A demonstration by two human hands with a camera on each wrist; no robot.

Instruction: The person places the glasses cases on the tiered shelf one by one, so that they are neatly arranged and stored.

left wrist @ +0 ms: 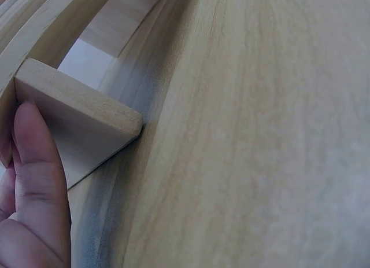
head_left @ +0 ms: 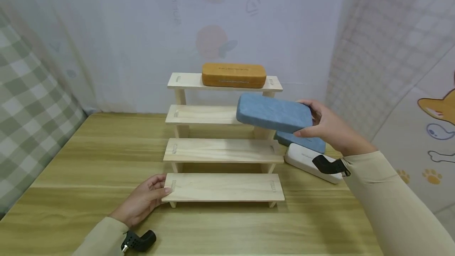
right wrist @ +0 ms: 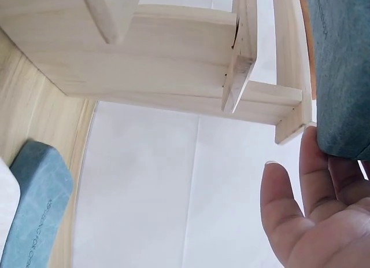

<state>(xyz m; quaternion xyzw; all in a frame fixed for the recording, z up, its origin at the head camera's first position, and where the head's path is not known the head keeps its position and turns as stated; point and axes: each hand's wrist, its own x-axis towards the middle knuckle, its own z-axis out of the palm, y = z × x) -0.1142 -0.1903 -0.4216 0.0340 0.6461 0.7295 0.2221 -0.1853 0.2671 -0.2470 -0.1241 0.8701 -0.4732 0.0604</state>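
Observation:
A blue glasses case (head_left: 273,112) is up in the air, tilted, in front of the right part of the second shelf from the top. My right hand (head_left: 327,127) holds it by its right end, thumb below. Seen from the right wrist, the same blue case (right wrist: 347,77) fills the upper right corner above my fingers. Low on the left, my left hand (head_left: 143,198) grips the left end of the bottom shelf of a stepped wooden rack (head_left: 224,188), thumb on top. The left wrist view shows a digit of that hand (left wrist: 40,181) against a wooden support (left wrist: 87,106).
An orange-brown glasses case (head_left: 234,75) sits on the top shelf. To the rack's right, another blue case (head_left: 302,141) and a white case (head_left: 309,161) lie on the wooden table (head_left: 106,157). A pale curtain (head_left: 124,42) hangs behind; checked cloth (head_left: 32,110) flanks the left.

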